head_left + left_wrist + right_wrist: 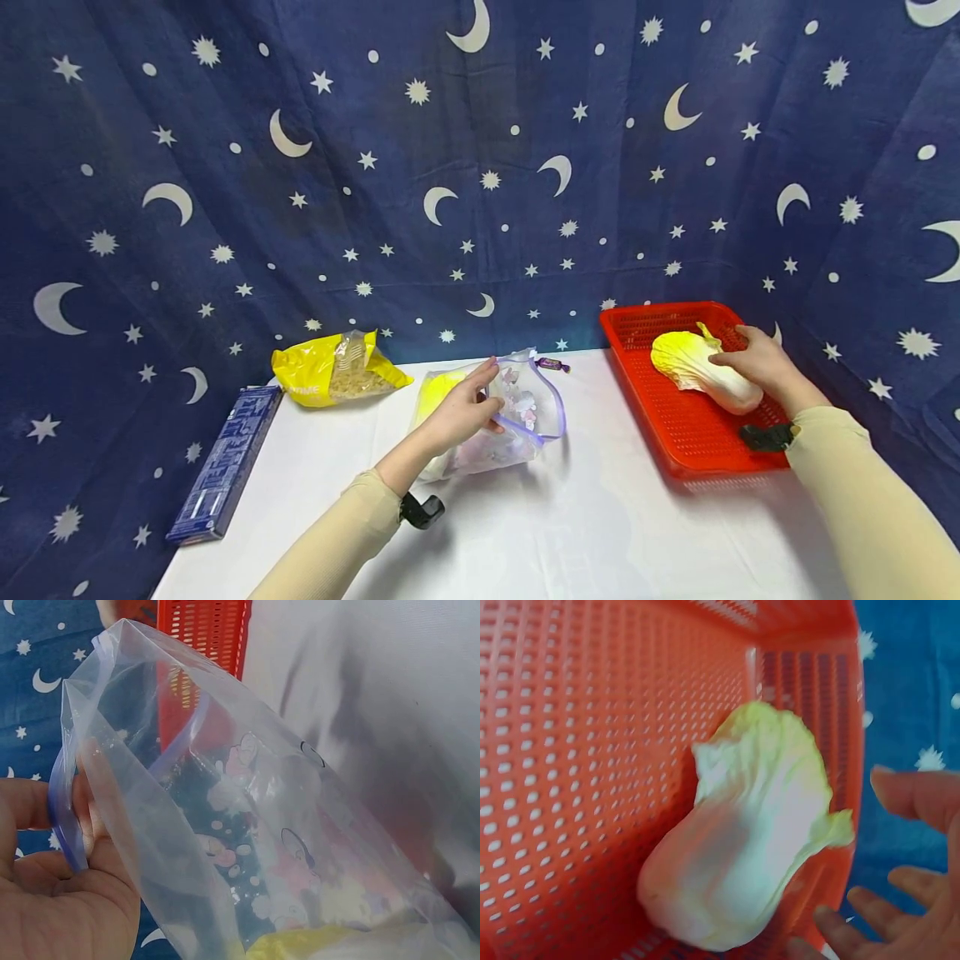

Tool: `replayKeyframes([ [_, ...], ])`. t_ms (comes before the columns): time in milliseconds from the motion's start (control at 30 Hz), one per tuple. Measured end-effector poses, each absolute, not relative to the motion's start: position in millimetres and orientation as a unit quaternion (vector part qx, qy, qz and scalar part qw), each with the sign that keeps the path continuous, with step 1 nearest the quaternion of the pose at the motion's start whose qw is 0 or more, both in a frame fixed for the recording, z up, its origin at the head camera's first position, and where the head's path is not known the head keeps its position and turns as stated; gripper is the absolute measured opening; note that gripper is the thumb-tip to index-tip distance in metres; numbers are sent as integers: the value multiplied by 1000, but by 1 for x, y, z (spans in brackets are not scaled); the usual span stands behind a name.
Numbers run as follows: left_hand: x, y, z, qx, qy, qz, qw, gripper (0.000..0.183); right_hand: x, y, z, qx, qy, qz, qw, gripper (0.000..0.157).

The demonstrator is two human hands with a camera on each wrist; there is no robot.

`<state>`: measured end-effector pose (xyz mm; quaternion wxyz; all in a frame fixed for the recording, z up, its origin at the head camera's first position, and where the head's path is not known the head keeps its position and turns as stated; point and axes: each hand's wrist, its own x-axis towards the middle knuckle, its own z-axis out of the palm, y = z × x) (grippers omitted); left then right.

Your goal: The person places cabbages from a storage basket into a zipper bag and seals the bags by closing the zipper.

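My left hand (459, 414) grips the purple zip edge of a clear printed zip bag (487, 454), whose mouth gapes to the right. In the left wrist view, the thumb and fingers lie on both sides of the purple strip (67, 829). Something yellow and pale (300, 945) shows inside the bag; its kind is unclear. At the right, a napa cabbage (735, 832) with yellow leaf tips lies in a red plastic basket (675, 446). Over it hovers my right hand (772, 367), fingers spread and apart from the cabbage in the right wrist view.
A yellow bag of dry pasta (330, 371) lies at the back left. In front of it, along the table's left edge, lies a long blue box (225, 467). A small purple wrapped candy (552, 364) sits behind the zip bag. Star-patterned cloth (480, 208) hangs behind the white table (585, 533).
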<state>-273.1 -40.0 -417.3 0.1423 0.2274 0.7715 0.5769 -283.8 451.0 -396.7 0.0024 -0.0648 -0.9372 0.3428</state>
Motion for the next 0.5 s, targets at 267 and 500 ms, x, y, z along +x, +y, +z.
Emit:
replayKeyframes([
  [267,-273,-40,-417,223,772,578,144,67,-292,466,-412,-29,-948,314,-51,105],
  [500,-273,-38,-420,230,762,588,143,67,-295,470,-422,-2,-958,278,-66,105],
])
